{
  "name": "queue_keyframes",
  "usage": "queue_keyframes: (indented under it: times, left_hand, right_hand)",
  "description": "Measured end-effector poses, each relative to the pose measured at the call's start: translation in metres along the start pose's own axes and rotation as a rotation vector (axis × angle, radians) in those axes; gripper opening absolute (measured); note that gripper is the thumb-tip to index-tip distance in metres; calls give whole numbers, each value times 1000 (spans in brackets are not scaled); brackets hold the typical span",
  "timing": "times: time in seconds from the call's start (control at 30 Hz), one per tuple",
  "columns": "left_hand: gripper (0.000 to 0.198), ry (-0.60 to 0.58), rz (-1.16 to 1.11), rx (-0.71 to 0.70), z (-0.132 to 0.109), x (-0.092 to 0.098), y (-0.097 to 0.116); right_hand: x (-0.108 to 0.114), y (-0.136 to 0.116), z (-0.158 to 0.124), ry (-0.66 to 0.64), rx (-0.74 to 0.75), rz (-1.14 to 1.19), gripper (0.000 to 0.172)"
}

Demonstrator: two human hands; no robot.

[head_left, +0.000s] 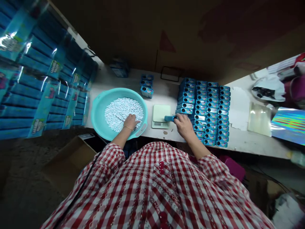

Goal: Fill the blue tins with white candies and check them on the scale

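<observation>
Inside a turquoise basin (96,109), my left hand (130,122) rests on a heap of small pale candies (119,111). Its thumb is spread away from the fingers, whose tips are partly hidden among the candies. My right hand (184,125) is closed on a small blue box (169,118), held sideways at the right edge of a pale kitchen scale (161,114). Whether that box touches the scale I cannot tell. Just right of this hand stand rows of blue boxes (212,109) with dark openings on top.
A few more blue boxes (147,91) stand behind the scale. Wrapped blue packs (26,95) are stacked high at the left. A cardboard wall (152,38) closes off the back. Clear plastic sheets (259,119) and a white bag (269,87) lie at the right. An open carton (69,159) sits below the table.
</observation>
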State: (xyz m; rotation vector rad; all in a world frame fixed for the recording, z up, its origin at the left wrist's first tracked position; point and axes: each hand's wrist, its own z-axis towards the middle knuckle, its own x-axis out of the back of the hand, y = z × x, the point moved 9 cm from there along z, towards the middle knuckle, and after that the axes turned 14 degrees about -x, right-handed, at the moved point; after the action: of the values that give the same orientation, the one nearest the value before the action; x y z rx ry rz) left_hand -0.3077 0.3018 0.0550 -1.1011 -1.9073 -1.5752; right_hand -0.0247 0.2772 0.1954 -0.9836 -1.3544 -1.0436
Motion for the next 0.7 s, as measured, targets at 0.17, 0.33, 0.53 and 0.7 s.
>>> queue_keyframes:
  times: [0.17, 0.33, 0.53, 0.7]
  left_hand:
    - [16, 159, -562, 168, -1, 10, -14]
    - [14, 304, -1309, 343, -23, 22, -13]
    - [26, 384, -1851, 558, -56, 12, 23]
    - [32, 412, -1850, 627, -74, 2, 41]
  right_hand:
    - [-20, -45, 39, -117, 52, 30, 26]
    - [-12, -76, 40, -99, 90, 246, 23]
    - [19, -193, 25, -192, 364, 465, 30]
    - [4, -235, 36, -242, 344, 310, 35]
